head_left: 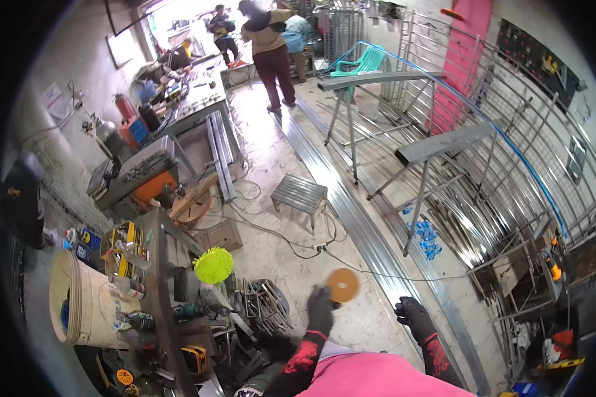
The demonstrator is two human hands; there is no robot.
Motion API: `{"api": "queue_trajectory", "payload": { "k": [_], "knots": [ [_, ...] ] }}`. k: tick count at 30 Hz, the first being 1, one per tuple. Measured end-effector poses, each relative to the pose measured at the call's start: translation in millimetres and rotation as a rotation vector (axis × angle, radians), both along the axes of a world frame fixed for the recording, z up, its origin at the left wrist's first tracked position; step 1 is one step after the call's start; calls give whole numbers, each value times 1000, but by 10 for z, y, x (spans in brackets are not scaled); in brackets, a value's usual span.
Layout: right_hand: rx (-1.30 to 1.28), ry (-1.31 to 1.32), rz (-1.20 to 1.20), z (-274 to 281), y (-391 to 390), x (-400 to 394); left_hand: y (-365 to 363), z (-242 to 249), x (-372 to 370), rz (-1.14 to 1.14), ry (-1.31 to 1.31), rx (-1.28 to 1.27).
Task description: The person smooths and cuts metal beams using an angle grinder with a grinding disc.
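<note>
My left hand [320,311], in a dark glove, grips an orange-brown abrasive disc [343,285] by its left edge. The disc's flat face is turned up towards me, with a small mark at its centre. To the right, my gloved right hand [414,316] hovers over the long metal strips on the floor. Its fingers are loosely bent and apart, and I see nothing in them. Both dark sleeves carry red patterns.
A metal stool [299,194] stands ahead, with cables [271,231] around it. Long metal profiles [331,178] run along the floor. Trestles bearing steel tubes [444,144] stand right; a cluttered tool rack [159,264] stands left. A person [268,46] stands at the back.
</note>
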State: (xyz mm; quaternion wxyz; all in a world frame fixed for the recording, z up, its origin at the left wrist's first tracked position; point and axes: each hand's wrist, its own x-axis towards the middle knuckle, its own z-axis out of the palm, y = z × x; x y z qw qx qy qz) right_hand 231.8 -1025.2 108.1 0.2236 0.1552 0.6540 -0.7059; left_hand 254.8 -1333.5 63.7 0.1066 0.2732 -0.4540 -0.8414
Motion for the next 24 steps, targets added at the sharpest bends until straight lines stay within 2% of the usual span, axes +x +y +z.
{"api": "queue_trajectory", "payload": {
  "k": [1,3,4,6,9,10,13,14,16,17,18,19,20,21,22,24],
  "knots": [
    [-17,1,-17,89,53,33,306,224,-86,-148,-21,-9],
    [-438,93,-36,249,250,144,891,467,-152,-432,18,-206],
    [-452,100,-56,372,378,258,1200,453,-188,-537,-8,-266],
    [-83,258,-38,579,702,495,1823,434,-162,-665,67,-431],
    [-68,248,-222,360,1389,975,2560,628,-8,-848,147,-567],
    [-78,240,-307,325,1574,1113,2789,554,35,-861,146,-580],
    [-35,305,-455,255,2120,1534,3404,325,153,-1176,287,-636],
    [-15,316,-493,251,2264,1663,3544,291,226,-1194,283,-639],
    [1,340,-561,313,2462,1823,3847,467,335,-1369,527,-1012],
    [79,379,-545,345,2548,1880,3960,706,324,-1539,97,-797],
    [162,406,-548,398,2629,1952,4072,443,294,-1494,559,-1157],
    [190,416,-552,429,2692,2002,4127,163,232,-1488,824,-1275],
    [220,409,-575,448,2739,2024,4164,-113,183,-1296,1115,-1292],
    [235,380,-604,428,2783,2044,4251,191,208,-1480,660,-966],
    [164,264,-611,442,2855,2122,4328,519,297,-1487,147,-635],
    [187,248,-691,492,2973,2157,4561,594,246,-1527,225,-706]
  ]
}}
